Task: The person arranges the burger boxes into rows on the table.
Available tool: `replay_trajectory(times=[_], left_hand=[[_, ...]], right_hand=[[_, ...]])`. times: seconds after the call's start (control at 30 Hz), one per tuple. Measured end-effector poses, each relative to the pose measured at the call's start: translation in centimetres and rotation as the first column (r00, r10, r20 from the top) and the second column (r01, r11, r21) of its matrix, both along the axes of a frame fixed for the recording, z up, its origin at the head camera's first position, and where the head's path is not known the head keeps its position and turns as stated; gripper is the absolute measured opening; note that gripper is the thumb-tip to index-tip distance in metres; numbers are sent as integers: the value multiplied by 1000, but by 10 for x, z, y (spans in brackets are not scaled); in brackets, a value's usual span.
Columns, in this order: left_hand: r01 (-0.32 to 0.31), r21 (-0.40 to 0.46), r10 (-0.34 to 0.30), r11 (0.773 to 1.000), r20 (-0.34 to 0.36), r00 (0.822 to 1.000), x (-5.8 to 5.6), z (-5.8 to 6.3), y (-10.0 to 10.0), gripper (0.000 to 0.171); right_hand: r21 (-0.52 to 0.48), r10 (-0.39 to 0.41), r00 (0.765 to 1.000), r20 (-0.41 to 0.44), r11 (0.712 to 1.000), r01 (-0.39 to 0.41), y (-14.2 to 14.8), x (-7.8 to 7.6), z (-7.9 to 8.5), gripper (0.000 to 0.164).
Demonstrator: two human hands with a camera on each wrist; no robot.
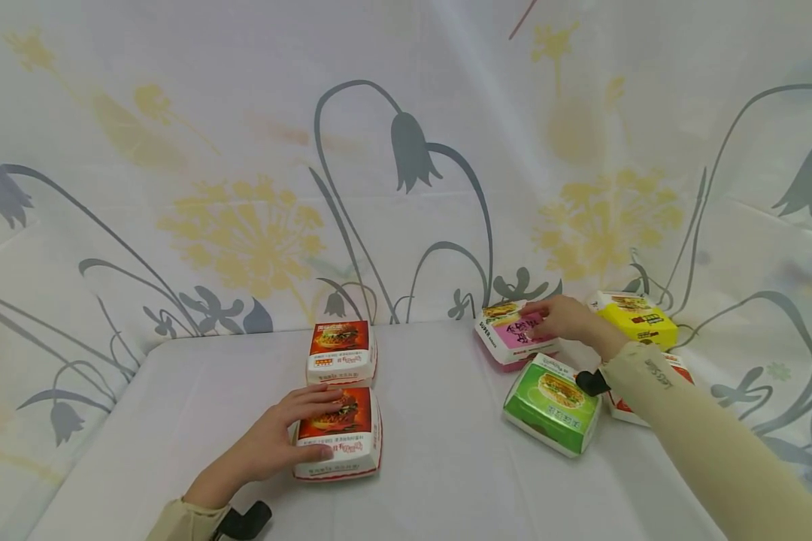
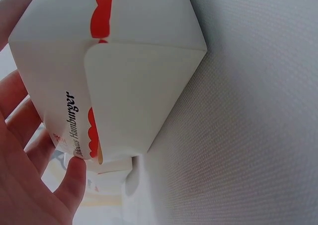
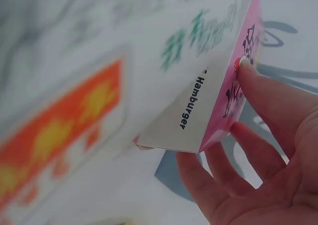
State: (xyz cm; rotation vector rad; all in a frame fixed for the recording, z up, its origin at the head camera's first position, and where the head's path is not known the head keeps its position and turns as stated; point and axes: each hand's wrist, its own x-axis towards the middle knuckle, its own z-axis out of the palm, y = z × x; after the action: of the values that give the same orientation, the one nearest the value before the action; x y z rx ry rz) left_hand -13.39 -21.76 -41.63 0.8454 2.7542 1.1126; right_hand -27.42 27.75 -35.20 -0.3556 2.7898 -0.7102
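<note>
My left hand [image 1: 271, 432] rests over the top of the nearer red-and-white hamburger box [image 1: 355, 443], fingers across its lid and thumb toward the front edge. The white side of that box [image 2: 134, 91] stands on the table in the left wrist view. Right behind it sits a second red-and-white hamburger box [image 1: 341, 361]. At the back right, my right hand [image 1: 562, 319] grips the far edge of a pink-and-white hamburger box [image 1: 504, 342]. In the right wrist view my thumb lies on its pink lid [image 3: 238, 86], while some fingertips go behind its edge, hidden.
A green hamburger box [image 1: 555, 406] lies askew just in front of the pink one. Under my right forearm, a red-and-white box [image 1: 629, 409] is partly hidden; a yellow box [image 1: 639, 319] stands behind it. A flower-patterned curtain [image 1: 243, 188] backs the white table [image 1: 440, 466].
</note>
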Motion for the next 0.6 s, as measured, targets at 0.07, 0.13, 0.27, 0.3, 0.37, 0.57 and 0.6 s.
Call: replay_trajectory(times=[0.07,0.13,0.27,0.3,0.37,0.57,0.6], left_hand=[[-5,3,5,1000,4,1000,0,0,0,61],[-6,4,6,1000,6,1000,0,0,0,61],[8,9,-8,1000,-1,1000,-1,0,0,61],[13,10,-13,1000,-2,1000,-1,0,0,61],[15,10,-15,1000,-1,1000,-1,1,1,61],[14,6,-14,1000,4,1000,0,1,0,61],[14,7,-14,1000,4,1000,0,1,0,61]], right_hand=[[-11,6,1000,8,1000,-6,-5,-1,0,49],[-30,12,1000,15,999,-12,-10,-2,0,49],[-45,26,1000,11,999,-25,-18,-3,-1,49],[-49,20,1000,13,999,-20,-20,-4,-2,49],[-46,19,1000,10,999,-19,-23,-5,-4,48],[-41,40,999,-22,998,-41,-38,-4,-5,48],[-43,46,999,-28,998,-47,-41,-4,-4,48]])
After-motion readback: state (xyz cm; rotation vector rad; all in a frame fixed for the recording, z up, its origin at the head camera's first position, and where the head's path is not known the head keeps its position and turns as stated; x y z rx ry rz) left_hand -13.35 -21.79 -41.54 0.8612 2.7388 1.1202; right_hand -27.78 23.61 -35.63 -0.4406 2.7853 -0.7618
